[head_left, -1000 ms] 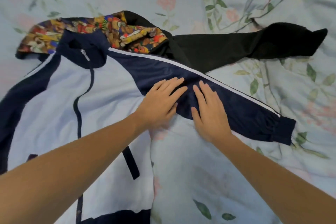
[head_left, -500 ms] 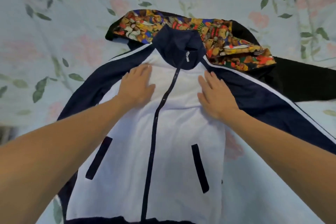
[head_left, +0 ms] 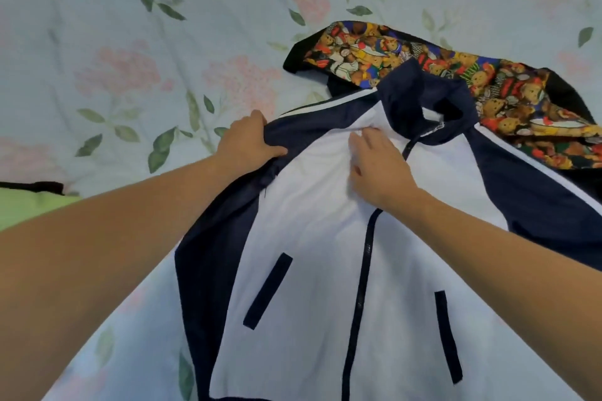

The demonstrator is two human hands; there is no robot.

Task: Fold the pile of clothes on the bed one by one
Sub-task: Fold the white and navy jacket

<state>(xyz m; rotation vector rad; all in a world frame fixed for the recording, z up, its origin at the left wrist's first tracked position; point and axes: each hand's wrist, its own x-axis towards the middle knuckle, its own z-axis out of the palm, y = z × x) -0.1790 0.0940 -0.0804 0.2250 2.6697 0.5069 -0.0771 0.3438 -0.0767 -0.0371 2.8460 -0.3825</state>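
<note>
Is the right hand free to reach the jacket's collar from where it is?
Probably yes. The right hand lies on the white chest just below the collar, with nothing lying between them; it seems to pinch only a little fabric.

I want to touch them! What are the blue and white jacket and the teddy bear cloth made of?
The jacket looks like smooth, thin synthetic fabric, maybe polyester: it has a faint sheen and bunches in soft folds under the left hand. The teddy bear cloth looks like matte printed cotton, but that is a guess.
</note>
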